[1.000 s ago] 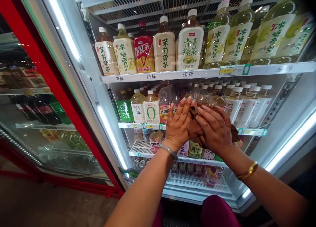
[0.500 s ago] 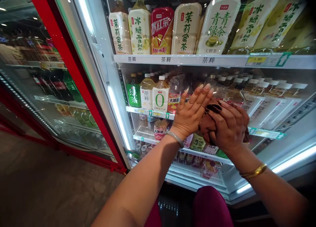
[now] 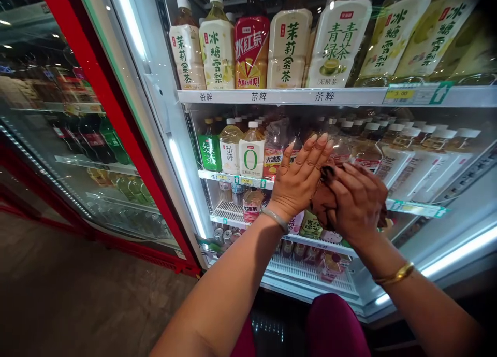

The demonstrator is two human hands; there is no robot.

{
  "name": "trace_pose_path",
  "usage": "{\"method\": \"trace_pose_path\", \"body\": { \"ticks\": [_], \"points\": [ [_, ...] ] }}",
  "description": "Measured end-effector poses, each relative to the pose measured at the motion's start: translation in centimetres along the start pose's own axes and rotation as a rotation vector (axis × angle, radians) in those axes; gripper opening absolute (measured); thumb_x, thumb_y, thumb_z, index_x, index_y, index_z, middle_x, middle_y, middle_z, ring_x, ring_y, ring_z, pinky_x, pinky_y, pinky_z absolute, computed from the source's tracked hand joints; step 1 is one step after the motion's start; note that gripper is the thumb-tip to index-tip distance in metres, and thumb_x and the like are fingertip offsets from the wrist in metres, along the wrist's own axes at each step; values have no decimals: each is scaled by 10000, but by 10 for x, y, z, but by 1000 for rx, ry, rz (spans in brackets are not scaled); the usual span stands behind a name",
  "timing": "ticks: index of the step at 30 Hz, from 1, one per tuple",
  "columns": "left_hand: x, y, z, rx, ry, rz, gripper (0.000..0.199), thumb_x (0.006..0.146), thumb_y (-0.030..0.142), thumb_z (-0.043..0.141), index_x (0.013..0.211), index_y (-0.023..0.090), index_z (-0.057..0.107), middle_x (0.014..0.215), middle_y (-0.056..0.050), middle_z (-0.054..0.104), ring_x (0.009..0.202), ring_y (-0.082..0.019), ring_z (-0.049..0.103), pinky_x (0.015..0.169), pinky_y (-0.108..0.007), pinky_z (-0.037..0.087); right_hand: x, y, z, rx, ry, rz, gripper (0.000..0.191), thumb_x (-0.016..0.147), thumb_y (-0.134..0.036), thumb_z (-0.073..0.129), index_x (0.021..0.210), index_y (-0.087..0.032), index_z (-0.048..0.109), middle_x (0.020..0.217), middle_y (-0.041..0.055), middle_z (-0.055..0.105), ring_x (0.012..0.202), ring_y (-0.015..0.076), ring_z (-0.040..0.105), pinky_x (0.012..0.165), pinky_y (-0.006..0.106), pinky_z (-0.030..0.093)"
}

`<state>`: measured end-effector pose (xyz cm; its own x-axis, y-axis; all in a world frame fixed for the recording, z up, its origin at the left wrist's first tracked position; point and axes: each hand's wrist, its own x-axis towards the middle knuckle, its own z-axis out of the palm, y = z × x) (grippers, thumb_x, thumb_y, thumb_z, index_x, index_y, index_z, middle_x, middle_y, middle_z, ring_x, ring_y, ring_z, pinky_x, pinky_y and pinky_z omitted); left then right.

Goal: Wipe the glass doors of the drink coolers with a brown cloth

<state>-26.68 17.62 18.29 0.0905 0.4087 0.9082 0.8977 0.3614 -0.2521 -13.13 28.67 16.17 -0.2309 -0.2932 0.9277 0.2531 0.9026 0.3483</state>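
Observation:
My left hand [image 3: 295,183] is stretched out with straight fingers, palm turned away from me, a grey bangle at its wrist. Its fingertips reach in front of the middle shelf of bottles. Beside it, my right hand [image 3: 357,200] is closed around a crumpled brown cloth [image 3: 323,197], whose folds show between the two hands and past the right hand's outer edge. The cloth lies against or very close to the left hand's side; exact contact is hidden. A gold bangle circles my right wrist.
An open drinks fridge stands before me. Large tea bottles [image 3: 250,48] line its top shelf [image 3: 291,96], with smaller bottles [image 3: 251,150] below and more on lower racks. On the left is a red-framed glass door [image 3: 116,124]. My knee [image 3: 337,326] is close to the fridge's base.
My right hand and the cloth have shifted slightly left. The left hand stays nearly where it was, fingers still outstretched. The view has tilted a little.

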Motion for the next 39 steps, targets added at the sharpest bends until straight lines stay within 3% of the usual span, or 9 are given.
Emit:
{"method": "trace_pose_path", "body": {
  "ticks": [3,7,10,15,22,28,32,35,39],
  "points": [
    [1,0,0,-40,-14,4,601,1042,223,325,1637,154,273,1716,-29,314,1611,-145,-56,1353,-466,-13,32,21,-9,15,16,-69,378,904,-228,650,1283,-238,660,1312,82,737,1291,305,657,1180,484,449],
    [2,1,-1,-23,35,21,594,1046,249,344,1627,133,297,1695,-56,362,1615,-180,-3,1353,-480,-17,31,45,-16,19,182,167,448,892,-251,646,1338,-268,673,1338,106,708,1325,370,620,1146,558,455],
    [1,0,-1,-47,41,17,611,1041,243,366,1636,140,276,1693,-55,366,1618,-175,16,1352,-476,-9,7,29,-8,-58,192,228,500,876,-273,669,1376,-251,654,1397,128,661,1354,381,583,1166,547,439],
    [0,-2,3,-30,45,28,630,1025,222,358,1641,131,264,1707,-54,319,1623,-154,-24,1358,-463,10,20,9,-1,-10,-25,-27,405,942,-283,570,1342,-259,631,1336,67,708,1338,278,603,1199,493,412],
    [2,1,6,-5,111,23,602,1046,315,409,1610,114,342,1669,-72,405,1622,-173,-11,1356,-472,-1,3,20,-6,-30,211,214,462,911,-235,609,1372,-210,627,1349,164,675,1361,375,573,1141,606,428],
    [1,-3,7,-26,112,30,621,1039,205,345,1646,125,239,1695,-64,347,1626,-160,38,1360,-465,41,9,-1,1,57,14,42,476,947,-234,546,1422,-246,576,1356,91,692,1374,295,573,1209,529,385],
    [2,-1,6,-38,141,35,620,1036,234,396,1631,103,278,1670,-86,393,1626,-177,34,1358,-481,27,27,20,-6,51,107,171,424,941,-179,567,1353,-259,629,1373,106,684,1393,312,563,1206,551,383],
    [2,1,5,-37,120,24,631,1040,271,428,1633,115,281,1675,-84,381,1625,-181,43,1358,-476,13,3,16,-4,-31,227,286,455,901,-216,594,1353,-238,637,1363,132,672,1376,354,570,1160,591,427],
    [2,-1,5,-56,101,19,652,1048,266,407,1657,142,207,1687,-65,366,1623,-161,52,1358,-463,17,-20,-7,5,-3,88,154,536,863,-218,572,1398,-240,598,1367,118,675,1392,335,557,1193,569,398]
  ]
}}
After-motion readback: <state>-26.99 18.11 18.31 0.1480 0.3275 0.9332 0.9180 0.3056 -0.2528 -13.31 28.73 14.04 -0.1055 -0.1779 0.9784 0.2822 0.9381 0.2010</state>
